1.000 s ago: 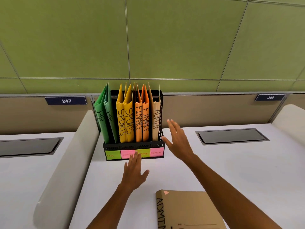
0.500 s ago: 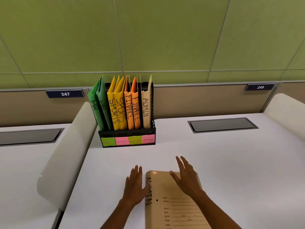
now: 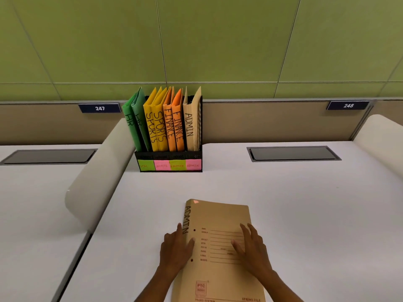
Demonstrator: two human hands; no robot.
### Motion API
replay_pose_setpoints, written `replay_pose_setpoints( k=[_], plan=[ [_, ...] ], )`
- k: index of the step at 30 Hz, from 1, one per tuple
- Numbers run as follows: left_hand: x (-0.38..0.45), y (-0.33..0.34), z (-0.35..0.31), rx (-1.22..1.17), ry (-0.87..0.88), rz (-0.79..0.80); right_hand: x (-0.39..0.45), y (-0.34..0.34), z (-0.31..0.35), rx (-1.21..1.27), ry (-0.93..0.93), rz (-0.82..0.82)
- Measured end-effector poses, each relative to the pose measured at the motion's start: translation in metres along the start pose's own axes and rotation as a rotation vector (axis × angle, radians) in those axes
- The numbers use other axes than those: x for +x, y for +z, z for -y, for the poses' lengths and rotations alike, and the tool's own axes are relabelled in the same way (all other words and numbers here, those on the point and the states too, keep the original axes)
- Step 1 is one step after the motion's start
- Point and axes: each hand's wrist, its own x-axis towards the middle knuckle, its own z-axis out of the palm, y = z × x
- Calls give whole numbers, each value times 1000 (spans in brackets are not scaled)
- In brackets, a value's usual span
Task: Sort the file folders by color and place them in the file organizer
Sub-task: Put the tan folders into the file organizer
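Closest to you, the tan ADMIN folder (image 3: pixel 220 247) is lying flat on the white worktop (image 3: pixel 305 214), spine to the left. Your left hand (image 3: pixel 174 250) sits at the spine edge with fingers loose and the thumb on the cover. Your right hand (image 3: pixel 253 250) lies spread on the printed front, so neither one is actually gripping yet. It looks like thin card, so I'd guess it's light and a bit floppy, and smooth enough to slide. I'd pinch it along the spine, the stiffest part, so it doesn't flap open.

Further back, the black file organizer (image 3: pixel 168 159) stands against the partition, with green HR, yellow SPORTS and orange FINANCE pairs. Its right-hand slot holds one ADMIN file (image 3: pixel 189 127), and the gap beside it looks tight, though that's hard to judge from here.
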Motion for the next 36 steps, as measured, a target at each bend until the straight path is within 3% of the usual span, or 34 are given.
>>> replay_pose_setpoints(
  k=[13,22,30,36],
  plan=[
    [-48,27,-5,-234,-44,-55,-41,10,-18,210,64,-85],
    [-42,26,-10,-599,-283,-2,-42,2,-26,343,199,-160],
    [-37,17,-7,-792,-238,65,-33,-4,-29,391,230,-171],
    [-29,0,-19,-839,-130,18,-17,-11,-22,437,202,-147]
  ],
)
